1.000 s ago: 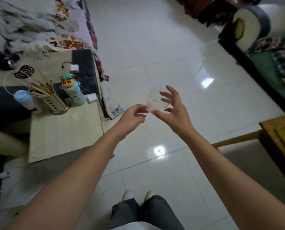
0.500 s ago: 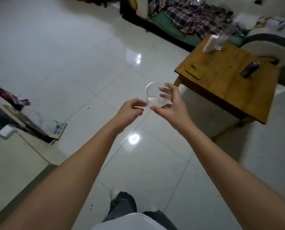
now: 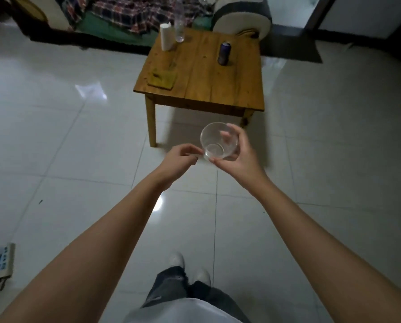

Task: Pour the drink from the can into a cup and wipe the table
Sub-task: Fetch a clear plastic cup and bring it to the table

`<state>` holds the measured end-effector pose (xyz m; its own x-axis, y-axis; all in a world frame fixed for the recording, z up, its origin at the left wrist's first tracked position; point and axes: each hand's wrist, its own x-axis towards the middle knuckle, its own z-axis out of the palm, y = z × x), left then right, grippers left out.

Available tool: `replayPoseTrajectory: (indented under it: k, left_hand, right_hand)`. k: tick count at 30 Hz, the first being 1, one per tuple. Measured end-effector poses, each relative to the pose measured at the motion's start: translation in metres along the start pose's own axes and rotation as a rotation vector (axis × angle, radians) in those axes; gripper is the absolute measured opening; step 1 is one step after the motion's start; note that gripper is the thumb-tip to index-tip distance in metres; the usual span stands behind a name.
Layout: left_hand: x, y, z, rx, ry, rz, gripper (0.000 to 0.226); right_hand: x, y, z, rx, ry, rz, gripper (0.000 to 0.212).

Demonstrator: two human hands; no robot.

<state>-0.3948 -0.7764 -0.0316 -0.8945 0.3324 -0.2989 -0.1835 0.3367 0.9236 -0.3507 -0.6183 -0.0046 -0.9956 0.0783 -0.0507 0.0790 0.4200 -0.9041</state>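
your right hand [image 3: 238, 157] holds the clear cup [image 3: 218, 141] in the air above the white tiled floor [image 3: 78, 141], thumb under its base and fingers curled round its far side, the mouth tipped toward you. your left hand [image 3: 179, 159] sits just beside it at about 9 o'clock, fingers curled with the tips pinched together right at the cup's lower edge; you cannot tell whether they actually touch the glass. the cup looks empty. at 12 o'clock from the cup stands the wooden table [image 3: 241, 89], well apart from your hands. on it, the dark can [image 3: 224, 53] stands upright toward its far right side; a yellow cloth [image 3: 162, 79] lies flat at the near left corner; a white roll [image 3: 166, 40] and a clear plastic bottle [image 3: 179, 26] stand together at the far left corner. behind the table lies a sofa with a plaid blanket [image 3: 124, 14]. at 8 o'clock, by the frame's left edge, a power strip [image 3: 0, 262] lies on the floor.
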Motion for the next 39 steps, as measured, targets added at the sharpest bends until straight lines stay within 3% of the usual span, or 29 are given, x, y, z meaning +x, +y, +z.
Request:
replayPoseTrajectory:
  k: [8,20,27,39]
  left_hand:
    - [0.052,0.035,0.079,0.083,-0.299,0.063,0.021]
    - [0.114,0.073,0.188,0.174,-0.578,0.119,0.028]
    - [0.168,0.101,0.274,0.239,-0.642,0.126,0.030]
    - [0.293,0.178,0.428,0.153,-0.566,0.111,0.038]
  right_hand:
    - [-0.018,0.041,-0.076,0.021,0.242,0.147,0.076]
    - [-0.033,0.096,-0.158,0.116,0.550,0.260,0.073]
    - [-0.015,0.143,-0.238,0.129,0.587,0.283,0.074]
    - [0.069,0.216,-0.426,0.092,0.540,0.233,0.074]
